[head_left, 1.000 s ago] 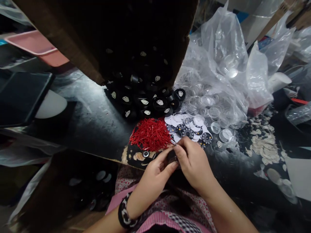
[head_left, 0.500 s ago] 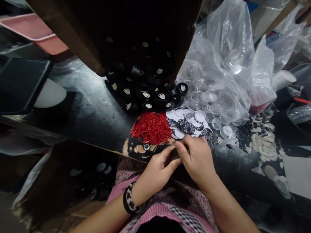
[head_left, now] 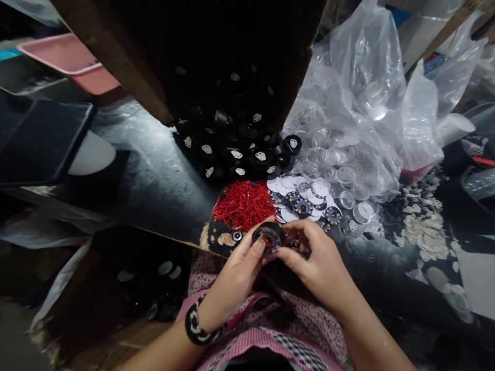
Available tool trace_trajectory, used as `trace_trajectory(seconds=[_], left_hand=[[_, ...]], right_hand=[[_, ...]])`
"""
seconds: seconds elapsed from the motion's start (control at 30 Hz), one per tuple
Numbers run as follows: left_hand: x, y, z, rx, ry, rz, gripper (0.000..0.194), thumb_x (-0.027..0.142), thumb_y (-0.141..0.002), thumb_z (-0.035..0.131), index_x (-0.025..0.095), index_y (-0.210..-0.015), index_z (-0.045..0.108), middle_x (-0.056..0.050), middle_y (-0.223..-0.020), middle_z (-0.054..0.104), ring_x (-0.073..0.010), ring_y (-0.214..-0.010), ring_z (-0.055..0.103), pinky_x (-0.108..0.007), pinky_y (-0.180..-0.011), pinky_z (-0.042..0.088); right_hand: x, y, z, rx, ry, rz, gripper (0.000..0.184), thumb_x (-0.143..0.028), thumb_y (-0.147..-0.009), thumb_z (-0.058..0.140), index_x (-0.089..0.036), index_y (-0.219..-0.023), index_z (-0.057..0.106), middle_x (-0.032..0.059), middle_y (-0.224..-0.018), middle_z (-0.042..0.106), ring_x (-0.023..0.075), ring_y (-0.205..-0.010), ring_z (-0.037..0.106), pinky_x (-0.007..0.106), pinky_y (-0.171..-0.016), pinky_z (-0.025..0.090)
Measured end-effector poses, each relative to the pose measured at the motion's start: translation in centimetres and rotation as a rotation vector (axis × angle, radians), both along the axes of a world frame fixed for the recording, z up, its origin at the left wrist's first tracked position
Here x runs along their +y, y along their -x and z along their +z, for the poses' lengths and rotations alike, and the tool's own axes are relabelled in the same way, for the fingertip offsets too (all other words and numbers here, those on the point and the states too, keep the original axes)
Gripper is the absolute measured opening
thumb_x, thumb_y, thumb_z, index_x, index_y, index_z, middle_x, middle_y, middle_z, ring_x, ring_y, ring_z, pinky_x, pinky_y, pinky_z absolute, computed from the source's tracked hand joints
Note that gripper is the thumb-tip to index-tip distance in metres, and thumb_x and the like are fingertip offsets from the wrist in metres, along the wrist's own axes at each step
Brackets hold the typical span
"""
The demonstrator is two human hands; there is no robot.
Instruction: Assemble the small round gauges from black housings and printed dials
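Observation:
My left hand (head_left: 235, 273) and my right hand (head_left: 315, 260) both grip a small round black gauge (head_left: 268, 238) with a dial face and a red pointer, held face up near the table's front edge. Just beyond it lies a heap of red pointers (head_left: 243, 204). To the right of the heap are printed dial discs (head_left: 305, 202), some black, some white side up. Black round housings (head_left: 240, 149) spill from a tipped cardboard box (head_left: 154, 62) behind.
Clear plastic lenses (head_left: 340, 170) spill from crumpled plastic bags (head_left: 367, 87) at the right. Pale paper scraps (head_left: 423, 229) litter the black table further right. A pink tray (head_left: 73, 64) and a dark tray (head_left: 38, 139) stand at the left.
The hands have turned the gauge so its dial face now shows between the fingers; before it was hidden under them. The view shifted slightly.

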State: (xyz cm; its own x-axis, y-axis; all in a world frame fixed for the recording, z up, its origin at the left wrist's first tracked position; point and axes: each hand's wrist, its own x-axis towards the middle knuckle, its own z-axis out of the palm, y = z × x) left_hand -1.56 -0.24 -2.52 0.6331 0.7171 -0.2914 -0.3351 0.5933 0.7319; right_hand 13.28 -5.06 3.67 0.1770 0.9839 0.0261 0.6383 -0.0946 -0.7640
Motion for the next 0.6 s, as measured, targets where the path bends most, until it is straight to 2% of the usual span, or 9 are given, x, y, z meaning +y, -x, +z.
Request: trace_trajectory(seconds=[0.07,0.17,0.27,0.33,0.4,0.5,0.6], left_hand=[[-0.2,0.6,0.0,-0.040,0.083,0.013,0.045,0.045,-0.091,0.057,0.027,-0.133,0.057,-0.006,-0.127,0.066,-0.0253,-0.120,0.059,-0.037,-0.105,0.045],[0.1,1.5,0.1,-0.073,0.050,-0.034,0.042,0.044,-0.094,0.053,0.027,-0.132,0.058,-0.006,-0.128,0.065,-0.0242,-0.122,0.057,-0.036,-0.107,0.042],[1.1,2.1,0.5,0.033,-0.212,0.029,0.036,0.047,-0.098,0.043,0.028,-0.121,0.062,-0.004,-0.121,0.065,-0.0210,-0.117,0.057,-0.033,-0.103,0.042],[1.8,2.2,0.9,0.202,-0.461,0.097,0.035,0.047,-0.099,0.038,0.025,-0.102,0.066,-0.002,-0.104,0.065,-0.0170,-0.101,0.059,-0.028,-0.093,0.043],[2.1,2.2,1.1,0.330,-0.637,0.136,0.037,0.047,-0.100,0.034,0.024,-0.090,0.062,0.000,-0.089,0.059,-0.0145,-0.087,0.055,-0.026,-0.082,0.042],[2.1,1.9,1.0,0.366,-0.717,0.170,0.040,0.046,-0.102,0.025,0.024,-0.088,0.056,0.000,-0.086,0.054,-0.0149,-0.084,0.051,-0.028,-0.079,0.039],[2.2,2.0,1.0,0.346,-0.791,0.170,0.037,0.044,-0.102,0.027,0.024,-0.093,0.057,0.000,-0.089,0.055,-0.0158,-0.087,0.052,-0.030,-0.081,0.039]], right_hand=[[0.0,0.7,0.3,-0.072,0.022,0.029,0.026,-0.046,-0.088,0.064,-0.021,-0.093,0.059,0.0009,-0.086,0.065,0.0181,-0.077,0.057,0.030,-0.071,0.037],[0.4,1.7,0.5,-0.143,-0.011,0.103,0.019,-0.034,-0.087,0.062,-0.019,-0.079,0.054,-0.0009,-0.076,0.061,0.0163,-0.069,0.053,0.031,-0.073,0.033],[0.7,2.3,0.6,-0.211,-0.085,0.136,0.020,-0.031,-0.082,0.061,-0.019,-0.071,0.049,-0.0014,-0.069,0.056,0.0145,-0.063,0.049,0.031,-0.070,0.030],[0.8,2.6,0.7,-0.249,-0.120,0.156,0.022,-0.032,-0.082,0.060,-0.019,-0.068,0.047,-0.0018,-0.066,0.054,0.0140,-0.061,0.047,0.031,-0.068,0.029],[0.8,2.9,0.7,-0.266,-0.114,0.182,0.027,-0.036,-0.084,0.059,-0.020,-0.067,0.046,-0.0024,-0.064,0.052,0.0137,-0.060,0.045,0.030,-0.067,0.028],[0.9,3.2,0.6,-0.257,-0.063,0.220,0.032,-0.042,-0.087,0.056,-0.020,-0.067,0.045,-0.0031,-0.064,0.051,0.0134,-0.060,0.045,0.030,-0.066,0.027],[1.0,3.5,0.3,-0.254,-0.092,0.213,0.029,-0.037,-0.086,0.055,-0.020,-0.065,0.043,-0.0037,-0.061,0.048,0.0127,-0.059,0.043,0.029,-0.064,0.027]])
